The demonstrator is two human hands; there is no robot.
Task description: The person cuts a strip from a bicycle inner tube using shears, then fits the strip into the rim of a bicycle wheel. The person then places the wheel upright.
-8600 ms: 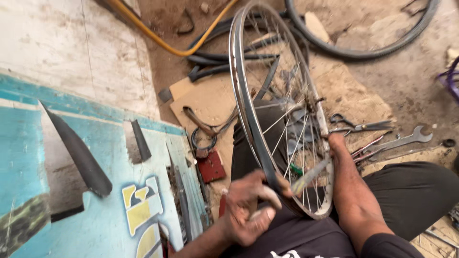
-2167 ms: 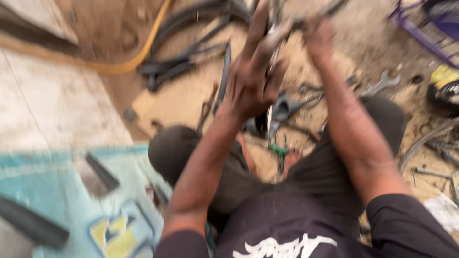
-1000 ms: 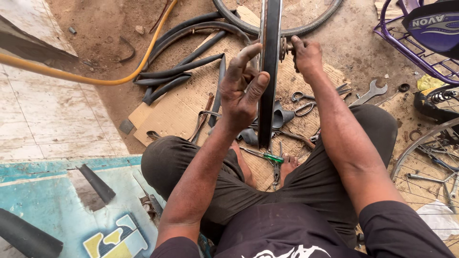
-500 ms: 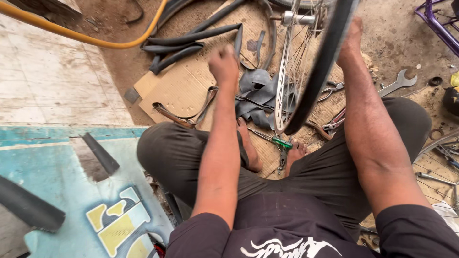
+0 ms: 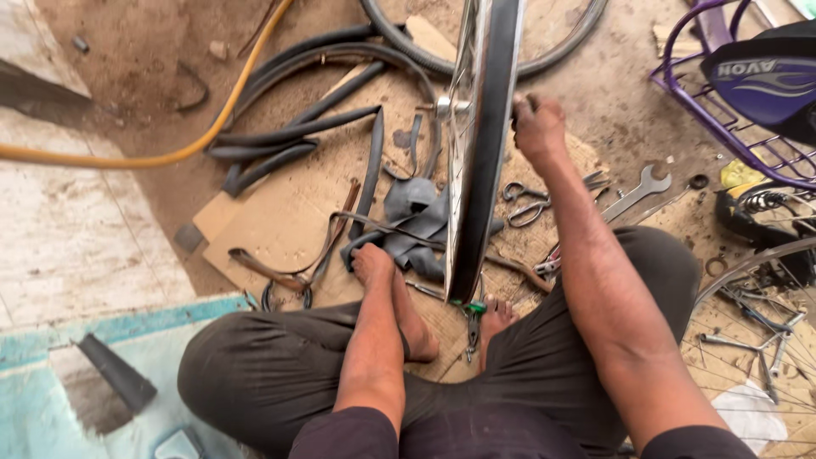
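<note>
I am sitting cross-legged on the cardboard sheet (image 5: 280,229), and the bicycle wheel (image 5: 480,170) is standing upright on edge between my knees, at twelve o'clock from me. My right hand (image 5: 537,127) is curling tight around its rim. My left hand (image 5: 374,262) is pressing, fingers together, on the grey inner tube (image 5: 416,212). The purple basket (image 5: 722,102) at two o'clock is carrying a dark saddle (image 5: 765,76). A wrench (image 5: 637,191) and scissors (image 5: 527,200) are lying just beside my right forearm.
</note>
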